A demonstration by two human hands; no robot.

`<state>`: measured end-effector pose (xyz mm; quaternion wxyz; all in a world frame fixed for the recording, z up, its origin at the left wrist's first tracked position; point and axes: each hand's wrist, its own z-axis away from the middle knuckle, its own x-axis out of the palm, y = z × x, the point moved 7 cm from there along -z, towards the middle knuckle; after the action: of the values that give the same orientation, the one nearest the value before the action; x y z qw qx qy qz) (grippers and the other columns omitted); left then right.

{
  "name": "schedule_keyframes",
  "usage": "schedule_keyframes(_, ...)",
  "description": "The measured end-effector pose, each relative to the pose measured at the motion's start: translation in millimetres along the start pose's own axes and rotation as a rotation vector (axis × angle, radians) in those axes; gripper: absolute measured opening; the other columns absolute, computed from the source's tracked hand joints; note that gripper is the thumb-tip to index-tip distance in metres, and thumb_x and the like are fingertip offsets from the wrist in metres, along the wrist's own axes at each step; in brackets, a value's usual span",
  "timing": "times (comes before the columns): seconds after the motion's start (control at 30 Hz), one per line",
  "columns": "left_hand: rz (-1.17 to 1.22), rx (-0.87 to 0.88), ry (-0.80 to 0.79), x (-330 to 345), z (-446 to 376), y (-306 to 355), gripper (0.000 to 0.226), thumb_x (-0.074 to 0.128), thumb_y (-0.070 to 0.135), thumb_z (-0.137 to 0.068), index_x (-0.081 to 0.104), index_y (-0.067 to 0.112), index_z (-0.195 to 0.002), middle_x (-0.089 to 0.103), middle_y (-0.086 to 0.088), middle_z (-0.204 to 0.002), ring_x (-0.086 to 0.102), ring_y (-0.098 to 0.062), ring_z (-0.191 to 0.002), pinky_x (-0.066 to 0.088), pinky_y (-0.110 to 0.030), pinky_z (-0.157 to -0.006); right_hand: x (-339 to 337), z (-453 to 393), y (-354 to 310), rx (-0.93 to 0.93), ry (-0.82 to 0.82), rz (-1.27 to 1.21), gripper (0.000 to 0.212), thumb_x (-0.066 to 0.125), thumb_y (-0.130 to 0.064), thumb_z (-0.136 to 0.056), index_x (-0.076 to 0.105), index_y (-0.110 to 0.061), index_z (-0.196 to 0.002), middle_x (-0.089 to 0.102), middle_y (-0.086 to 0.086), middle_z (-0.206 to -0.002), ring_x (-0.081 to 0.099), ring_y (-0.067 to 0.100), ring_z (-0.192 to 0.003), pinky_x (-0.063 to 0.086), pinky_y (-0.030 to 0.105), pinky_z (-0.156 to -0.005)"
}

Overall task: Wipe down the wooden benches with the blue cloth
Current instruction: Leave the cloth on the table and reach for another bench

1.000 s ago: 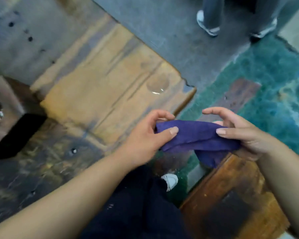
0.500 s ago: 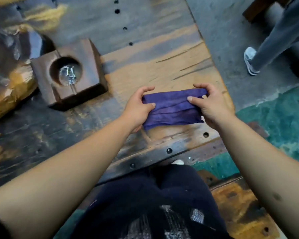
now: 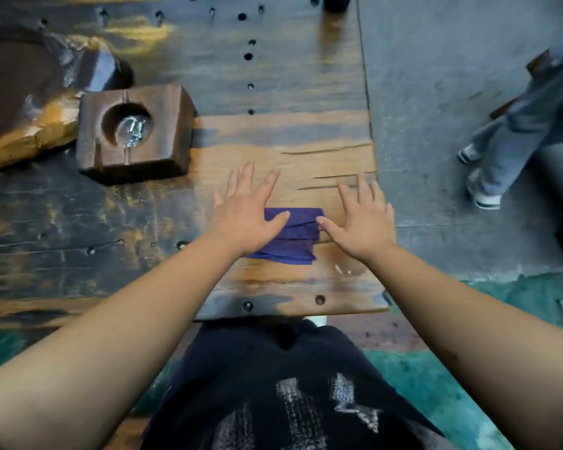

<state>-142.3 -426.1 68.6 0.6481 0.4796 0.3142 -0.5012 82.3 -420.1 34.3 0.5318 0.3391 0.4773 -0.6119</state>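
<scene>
Bench (image 3: pixel 306 131): worn, streaked planks, cracked and dotted with round holes. Cloth (image 3: pixel 294 237): blue, folded into a soft layered rectangle, lying flat on the bench near its front edge. Wooden block (image 3: pixel 134 133): dark, squarish, round hollow holding something shiny we cannot identify. Our left hand (image 3: pixel 246 216) lies flat and spread, covering the cloth's left part; our right hand (image 3: pixel 361 219), also spread, touches its right edge by the thumb.

Wooden block (image 3: pixel 134 133), bystander's legs (image 3: pixel 514 138)
</scene>
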Motion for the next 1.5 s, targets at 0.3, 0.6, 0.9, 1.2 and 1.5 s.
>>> schedule_keyframes(0.3, -0.109, 0.269, 0.042, -19.4, -36.9, 115.5, 0.086, 0.050, 0.071, -0.080, 0.007, 0.047, -0.151, -0.013, -0.002, -0.163, -0.010, -0.026, -0.149, 0.009, -0.072, -0.109, -88.1, 13.8, 96.9, 0.125, 0.124, 0.107, 0.094, 0.040, -0.081, -0.077, 0.010, -0.036, -0.154, -0.004, 0.000, -0.165, 0.007, 0.031, -0.149, 0.023, 0.065, -0.110)
schedule_keyframes(0.6, -0.185, 0.279, 0.139, -21.5, -74.6, 242.2, 0.103, 0.039, 0.089, -0.065, -0.001, 0.046, -0.149, -0.014, -0.002, -0.163, -0.010, -0.029, -0.149, 0.012, -0.074, -0.106, -124.2, 15.4, 207.9, 0.183, 0.154, 0.012, 0.096, 0.031, -0.088, -0.074, 0.010, -0.038, -0.153, -0.004, -0.003, -0.165, 0.006, 0.028, -0.150, 0.020, 0.064, -0.112)
schedule_keyframes(0.9, -0.218, 0.067, 0.171, -1.8, -119.7, 360.5, 0.106, 0.028, 0.093, -0.062, -0.003, 0.043, -0.150, -0.017, -0.002, -0.162, -0.012, -0.031, -0.149, 0.011, -0.074, -0.106, -173.4, -36.8, 332.8, 0.038, 0.029, 0.068, 0.101, 0.022, -0.093, -0.069, 0.002, -0.041, -0.153, -0.013, -0.005, -0.164, -0.001, 0.027, -0.150, 0.015, 0.064, -0.114)
schedule_keyframes(1.2, -0.238, -0.016, 0.201, -13.8, -151.4, 410.1, 0.102, 0.026, 0.091, -0.067, -0.003, 0.041, -0.151, -0.017, -0.002, -0.162, -0.013, -0.031, -0.148, 0.010, -0.073, -0.107, -209.7, -97.8, 385.1, -0.048, -0.015, 0.130, 0.098, 0.022, -0.091, -0.072, 0.005, -0.040, -0.153, -0.011, -0.003, -0.165, 0.001, 0.030, -0.150, 0.016, 0.066, -0.113)
schedule_keyframes(1.5, -0.156, 0.000, 0.231, -31.5, -268.9, 388.7, 0.101, 0.037, 0.084, -0.071, -0.001, 0.037, -0.152, -0.015, -0.009, -0.162, -0.013, -0.034, -0.147, 0.008, -0.068, -0.111, -225.9, -236.2, 369.8, -0.083, -0.053, 0.151, 0.096, 0.024, -0.091, -0.073, 0.003, -0.040, -0.153, -0.012, -0.005, -0.164, 0.001, 0.029, -0.150, 0.015, 0.065, -0.112)
